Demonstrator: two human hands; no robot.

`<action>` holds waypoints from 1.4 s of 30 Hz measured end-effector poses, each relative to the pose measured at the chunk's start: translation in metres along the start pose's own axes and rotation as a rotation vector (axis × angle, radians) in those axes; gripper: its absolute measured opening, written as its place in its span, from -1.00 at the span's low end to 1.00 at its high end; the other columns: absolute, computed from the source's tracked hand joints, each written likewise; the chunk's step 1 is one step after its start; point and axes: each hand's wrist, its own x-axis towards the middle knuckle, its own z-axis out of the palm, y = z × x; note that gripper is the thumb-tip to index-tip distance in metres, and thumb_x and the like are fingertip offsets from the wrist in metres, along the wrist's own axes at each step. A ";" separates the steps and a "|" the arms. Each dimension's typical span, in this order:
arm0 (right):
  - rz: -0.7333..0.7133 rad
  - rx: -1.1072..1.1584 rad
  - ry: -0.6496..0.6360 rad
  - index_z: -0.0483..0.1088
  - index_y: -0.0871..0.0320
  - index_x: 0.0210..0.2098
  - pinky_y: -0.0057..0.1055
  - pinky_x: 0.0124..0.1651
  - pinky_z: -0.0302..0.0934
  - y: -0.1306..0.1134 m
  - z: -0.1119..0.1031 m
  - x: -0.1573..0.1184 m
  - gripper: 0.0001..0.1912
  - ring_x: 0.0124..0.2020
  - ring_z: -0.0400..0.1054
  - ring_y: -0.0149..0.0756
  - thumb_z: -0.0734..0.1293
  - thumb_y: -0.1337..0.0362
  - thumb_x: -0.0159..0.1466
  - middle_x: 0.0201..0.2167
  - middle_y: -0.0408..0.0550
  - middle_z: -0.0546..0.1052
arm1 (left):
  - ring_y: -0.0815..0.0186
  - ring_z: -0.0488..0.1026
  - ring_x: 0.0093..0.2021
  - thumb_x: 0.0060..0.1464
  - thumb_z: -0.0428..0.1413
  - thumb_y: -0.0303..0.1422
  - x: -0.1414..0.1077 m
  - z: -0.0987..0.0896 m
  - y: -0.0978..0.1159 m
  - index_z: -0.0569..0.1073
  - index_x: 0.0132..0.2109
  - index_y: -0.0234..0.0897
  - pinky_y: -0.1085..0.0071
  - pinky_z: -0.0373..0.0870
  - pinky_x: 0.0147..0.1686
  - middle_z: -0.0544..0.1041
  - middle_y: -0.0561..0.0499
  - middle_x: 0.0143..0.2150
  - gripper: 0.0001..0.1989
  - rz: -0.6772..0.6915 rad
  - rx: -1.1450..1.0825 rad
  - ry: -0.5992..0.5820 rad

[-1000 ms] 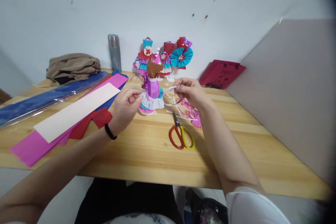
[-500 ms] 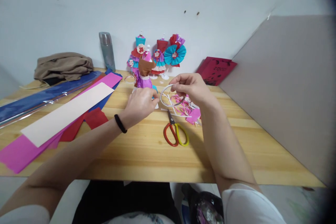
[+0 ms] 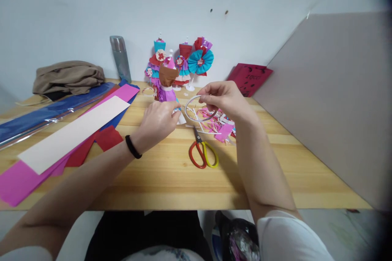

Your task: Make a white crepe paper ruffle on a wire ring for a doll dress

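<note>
My right hand [image 3: 219,94] pinches a thin white ring [image 3: 190,116], like a roll of narrow tape, held up over the table. To its left, my left hand [image 3: 161,119] is closed at the foot of a small dress form [image 3: 168,75] with a brown top and purple skirt. A bit of white and blue material shows by its fingertips; what exactly they grip is hidden. Scissors [image 3: 200,147] with one red and one yellow handle lie below the ring. Pink and white paper scraps [image 3: 222,124] are strewn beneath my right hand.
Pink, cream, red and blue paper strips [image 3: 76,134] cover the left side. Behind stand a grey bottle [image 3: 121,59], a brown cloth [image 3: 69,77] and several decorated dress forms [image 3: 185,63]. A dark pink bag [image 3: 249,79] leans at the back right, near a grey partition [image 3: 330,89].
The view has shifted slightly. My left hand has moved a little down and left relative to the dress form, showing more of the white material. My right hand still holds the ring.
</note>
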 end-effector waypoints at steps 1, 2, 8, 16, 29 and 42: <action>-0.004 -0.005 -0.003 0.45 0.15 -0.51 -0.51 -0.68 0.06 0.001 0.000 0.001 -0.93 -0.72 0.18 -0.51 0.43 0.39 0.05 -0.72 -0.20 0.37 | 0.15 0.53 -0.21 0.18 0.02 -0.36 -0.001 0.001 -0.001 0.59 -0.06 -0.28 0.29 0.38 -0.20 0.63 -0.12 -0.22 -0.70 0.005 0.004 0.006; -0.008 -0.012 -0.002 0.45 0.15 -0.52 -0.51 -0.67 0.06 0.003 0.000 0.002 -0.92 -0.72 0.18 -0.51 0.43 0.38 0.05 -0.71 -0.20 0.38 | 0.17 0.52 -0.23 0.18 0.02 -0.36 -0.003 0.002 -0.002 0.59 -0.05 -0.28 0.31 0.37 -0.22 0.63 -0.12 -0.23 -0.70 0.012 0.009 0.012; 0.022 -0.053 0.035 0.48 0.17 -0.52 -0.52 -0.67 0.02 0.006 -0.001 0.004 -0.93 -0.73 0.14 -0.53 0.43 0.44 0.03 -0.73 -0.21 0.37 | 0.39 0.31 -0.54 0.13 0.05 -0.38 -0.016 0.005 -0.019 0.57 -0.03 -0.35 0.44 0.21 -0.46 0.49 0.02 -0.53 -0.68 0.065 -0.169 0.104; 0.055 0.006 0.040 0.45 0.18 -0.50 -0.54 -0.70 0.01 -0.001 0.004 -0.002 -0.93 -0.74 0.19 -0.52 0.44 0.37 0.04 -0.75 -0.23 0.36 | 0.51 0.19 -0.67 0.11 0.08 -0.32 -0.027 0.003 -0.012 0.53 -0.28 -0.38 0.56 0.09 -0.67 0.45 0.07 -0.59 -0.80 -0.327 -0.864 -0.180; 0.210 0.385 0.121 0.47 0.19 -0.52 -0.61 -0.72 0.11 0.031 -0.008 -0.013 -0.83 -0.74 0.25 -0.54 0.51 0.33 -0.11 -0.67 -0.17 0.47 | 0.57 0.23 -0.68 0.23 0.04 -0.39 -0.028 0.062 0.049 0.41 -0.26 -0.39 0.61 0.14 -0.66 0.48 0.04 -0.51 -0.86 -0.547 -1.675 -0.389; 0.310 0.016 0.054 0.39 0.15 -0.42 -0.43 -0.56 0.21 0.083 0.003 -0.071 -0.71 -0.65 0.31 -0.36 0.42 0.06 0.06 -0.65 -0.17 0.42 | 0.57 0.25 -0.66 0.23 0.00 -0.41 -0.030 0.063 0.045 0.42 -0.32 -0.40 0.63 0.14 -0.67 0.46 0.05 -0.52 -0.82 -0.443 -1.708 -0.360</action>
